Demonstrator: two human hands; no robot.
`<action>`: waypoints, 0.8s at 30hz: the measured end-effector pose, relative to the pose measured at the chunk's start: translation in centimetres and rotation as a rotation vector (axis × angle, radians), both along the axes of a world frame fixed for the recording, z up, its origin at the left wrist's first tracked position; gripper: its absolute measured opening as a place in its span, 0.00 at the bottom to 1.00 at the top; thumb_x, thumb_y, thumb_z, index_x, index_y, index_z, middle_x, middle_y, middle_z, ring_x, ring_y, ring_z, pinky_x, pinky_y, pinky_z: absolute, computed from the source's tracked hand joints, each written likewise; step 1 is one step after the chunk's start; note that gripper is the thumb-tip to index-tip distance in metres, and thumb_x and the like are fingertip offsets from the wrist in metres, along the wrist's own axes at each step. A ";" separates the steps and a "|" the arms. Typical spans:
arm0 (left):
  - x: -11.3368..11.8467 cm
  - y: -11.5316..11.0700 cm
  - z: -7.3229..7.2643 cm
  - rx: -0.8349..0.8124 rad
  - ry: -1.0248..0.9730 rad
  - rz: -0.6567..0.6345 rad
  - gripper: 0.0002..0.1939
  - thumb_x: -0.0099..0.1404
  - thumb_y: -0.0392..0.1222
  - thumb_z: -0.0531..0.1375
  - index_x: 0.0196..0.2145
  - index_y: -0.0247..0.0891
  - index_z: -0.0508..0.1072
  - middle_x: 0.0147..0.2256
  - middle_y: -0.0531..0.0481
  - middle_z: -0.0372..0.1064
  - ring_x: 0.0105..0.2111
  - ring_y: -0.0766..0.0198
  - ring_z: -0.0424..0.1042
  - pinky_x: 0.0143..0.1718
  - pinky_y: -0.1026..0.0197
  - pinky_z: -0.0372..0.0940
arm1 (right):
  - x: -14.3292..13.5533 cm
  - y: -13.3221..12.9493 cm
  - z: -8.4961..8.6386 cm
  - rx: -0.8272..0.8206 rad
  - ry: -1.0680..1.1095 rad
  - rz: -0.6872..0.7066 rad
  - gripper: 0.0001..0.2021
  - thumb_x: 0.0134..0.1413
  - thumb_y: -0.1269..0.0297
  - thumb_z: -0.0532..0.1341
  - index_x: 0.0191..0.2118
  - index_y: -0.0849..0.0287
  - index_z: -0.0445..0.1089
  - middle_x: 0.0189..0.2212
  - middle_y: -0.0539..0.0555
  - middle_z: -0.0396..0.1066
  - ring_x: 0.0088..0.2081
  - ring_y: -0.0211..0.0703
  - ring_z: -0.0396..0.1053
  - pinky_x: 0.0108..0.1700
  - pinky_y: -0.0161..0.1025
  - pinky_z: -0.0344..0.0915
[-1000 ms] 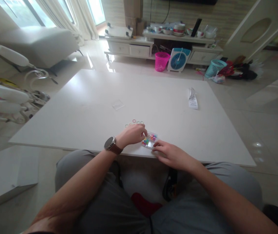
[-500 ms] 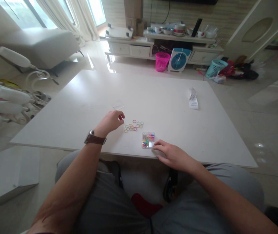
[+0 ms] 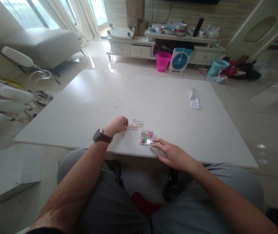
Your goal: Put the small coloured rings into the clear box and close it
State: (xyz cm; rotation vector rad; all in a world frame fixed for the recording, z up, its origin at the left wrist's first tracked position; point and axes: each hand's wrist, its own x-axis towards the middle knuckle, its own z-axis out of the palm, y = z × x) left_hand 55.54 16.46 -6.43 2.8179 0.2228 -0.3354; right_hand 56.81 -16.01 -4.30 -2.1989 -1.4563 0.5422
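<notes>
Left hand (image 3: pixel 116 125) touches rings (image 3: pixel 135 125) beside box (image 3: pixel 147 137).

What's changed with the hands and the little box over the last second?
The left hand left the box, swung out to the left, then came back to the left edge of the loose rings, fingertips touching or almost touching them. Whether it holds a ring is too small to tell. The right hand stayed at the box's near right corner; box, rings and table look unmoved.

A clear lid (image 3: pixel 119 104) and a paper slip (image 3: pixel 193 98) are seen lying on the table (image 3: pixel 85 97). Beyond, a pink basket (image 3: pixel 163 61) is set beside a fan (image 3: pixel 179 59).
</notes>
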 end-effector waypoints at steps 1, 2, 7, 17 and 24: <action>0.0 -0.1 0.1 0.006 0.010 0.006 0.11 0.53 0.34 0.60 0.35 0.38 0.79 0.37 0.46 0.76 0.36 0.60 0.72 0.35 0.64 0.64 | 0.0 0.0 0.1 0.002 -0.001 -0.001 0.23 0.60 0.68 0.56 0.61 0.52 0.62 0.63 0.56 0.57 0.62 0.47 0.60 0.62 0.45 0.61; 0.1 -0.2 0.1 0.010 0.017 0.011 0.11 0.53 0.34 0.60 0.35 0.38 0.79 0.36 0.46 0.76 0.35 0.61 0.72 0.35 0.64 0.64 | 0.0 0.0 0.2 0.006 -0.003 -0.002 0.23 0.60 0.68 0.57 0.61 0.52 0.63 0.62 0.56 0.57 0.61 0.47 0.61 0.61 0.45 0.62; 0.2 -0.4 -0.1 0.035 0.041 0.016 0.10 0.54 0.34 0.58 0.33 0.38 0.79 0.33 0.45 0.76 0.31 0.62 0.71 0.33 0.64 0.63 | 0.0 -0.1 0.2 0.010 -0.016 0.000 0.20 0.60 0.68 0.57 0.57 0.53 0.66 0.61 0.57 0.59 0.59 0.48 0.63 0.59 0.45 0.64; -0.2 -0.4 1.0 -0.041 0.029 -0.017 0.07 0.56 0.36 0.56 0.28 0.36 0.75 0.30 0.46 0.74 0.27 0.65 0.69 0.28 0.65 0.59 | 0.1 0.0 0.2 0.016 -0.026 0.003 0.16 0.61 0.68 0.57 0.53 0.55 0.69 0.59 0.58 0.62 0.58 0.48 0.64 0.59 0.46 0.63; 0.1 -0.4 1.6 -0.153 -0.082 -0.058 0.11 0.55 0.35 0.56 0.36 0.35 0.76 0.30 0.49 0.73 0.27 0.66 0.68 0.29 0.65 0.60 | -0.1 0.0 0.2 -0.023 -0.042 0.007 0.15 0.60 0.68 0.57 0.52 0.54 0.69 0.60 0.58 0.61 0.57 0.48 0.65 0.57 0.45 0.65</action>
